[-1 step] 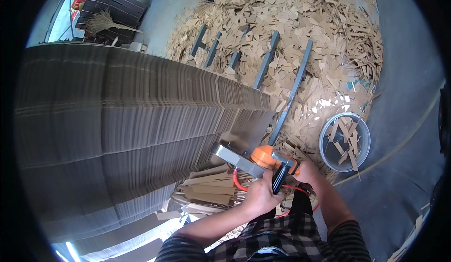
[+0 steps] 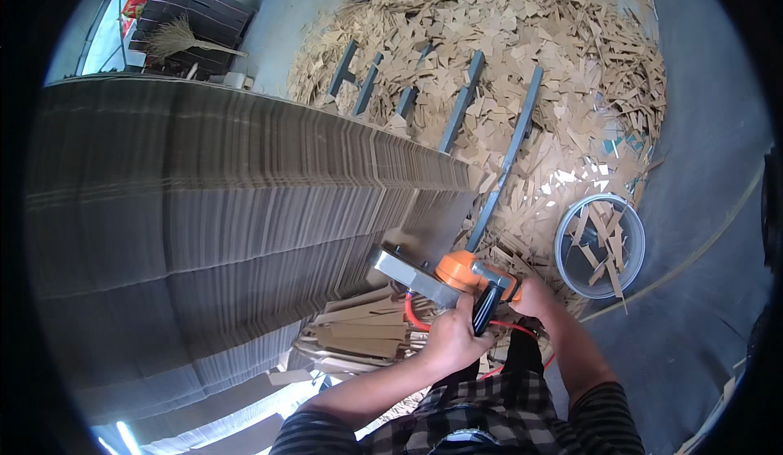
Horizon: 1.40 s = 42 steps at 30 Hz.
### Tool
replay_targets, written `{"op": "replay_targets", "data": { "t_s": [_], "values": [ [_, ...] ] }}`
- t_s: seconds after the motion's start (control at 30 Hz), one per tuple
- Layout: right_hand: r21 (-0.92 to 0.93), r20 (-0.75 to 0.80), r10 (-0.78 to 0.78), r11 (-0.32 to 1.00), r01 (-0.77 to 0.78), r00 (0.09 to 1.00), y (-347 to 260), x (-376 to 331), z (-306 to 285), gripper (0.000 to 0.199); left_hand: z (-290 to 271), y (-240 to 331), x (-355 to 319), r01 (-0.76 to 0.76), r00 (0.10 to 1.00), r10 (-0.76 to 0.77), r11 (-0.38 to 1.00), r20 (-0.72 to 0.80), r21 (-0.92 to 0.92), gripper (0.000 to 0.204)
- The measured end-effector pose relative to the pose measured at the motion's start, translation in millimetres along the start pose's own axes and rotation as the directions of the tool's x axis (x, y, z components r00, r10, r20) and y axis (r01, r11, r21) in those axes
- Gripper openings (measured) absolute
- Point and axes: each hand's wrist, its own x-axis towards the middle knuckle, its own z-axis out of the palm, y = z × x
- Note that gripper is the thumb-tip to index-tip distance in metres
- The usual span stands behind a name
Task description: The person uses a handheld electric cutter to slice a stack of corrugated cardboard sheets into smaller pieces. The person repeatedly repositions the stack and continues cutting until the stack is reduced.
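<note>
Grey concrete floor (image 2: 701, 324), mostly buried under a wide heap of cardboard offcuts (image 2: 522, 55) with several grey slats (image 2: 461, 100) lying across it. Big stack of flat corrugated cardboard sheets (image 2: 204, 210) fills the left half, edges facing up, front corner ending right at the tool. Orange power cutter (image 2: 457, 271) with a grey metal base plate (image 2: 408, 276) sits against that lower corner of the stack, touching it. Left hand (image 2: 449, 337) is wrapped closed around the black handle (image 2: 487, 304); right hand (image 2: 534, 296) is closed on the orange body from the far side, fingers mostly hidden. Red cord (image 2: 416, 320) loops under the tool toward the person's lap. Judgement: tool looks compact but dense, rigid, wants two hands, handle plus motor housing are the sane grab points; keep off the plate edge. Stack is stiff as a block, individual sheets bend and slide. Loose trimmed pieces (image 2: 359, 337) piled just below the tool could snag the cord. Round grey bucket (image 2: 599, 247) of strips sits near on the right, apart from the hands. Open room is right and back over bare floor; left is walled off by the stack.
</note>
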Motion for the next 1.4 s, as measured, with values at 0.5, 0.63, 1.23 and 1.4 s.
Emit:
{"op": "replay_targets", "data": {
  "t_s": [0.5, 0.63, 1.23, 1.4],
  "values": [
    [0.045, -0.047, -0.009, 0.999, 0.011, 0.999, 127.1, 49.3, 50.0, 0.028, 88.2, -61.9, 88.7, 0.020, 1.000, -0.020, 1.000, 0.019, -0.010, 0.040],
    [-0.003, -0.011, 0.062, 0.998, -0.062, 0.998, 146.7, 47.5, 53.3, 0.024, 103.7, -77.7, 109.1, 0.035, 0.999, -0.035, 0.999, 0.019, 0.005, 0.040],
    [-0.137, 0.040, 0.467, 0.878, -0.458, 0.883, 183.9, 39.2, 75.4, 0.031, 145.7, -142.7, 191.2, 0.186, 0.975, -0.182, 0.982, 0.124, -0.018, 0.035],
    [-0.208, 0.109, 0.547, 0.829, -0.519, 0.830, 176.3, 41.7, 78.9, 0.034, 155.5, -165.9, 201.0, 0.208, 0.967, -0.193, 0.975, 0.166, -0.075, 0.044]
  ]
}}
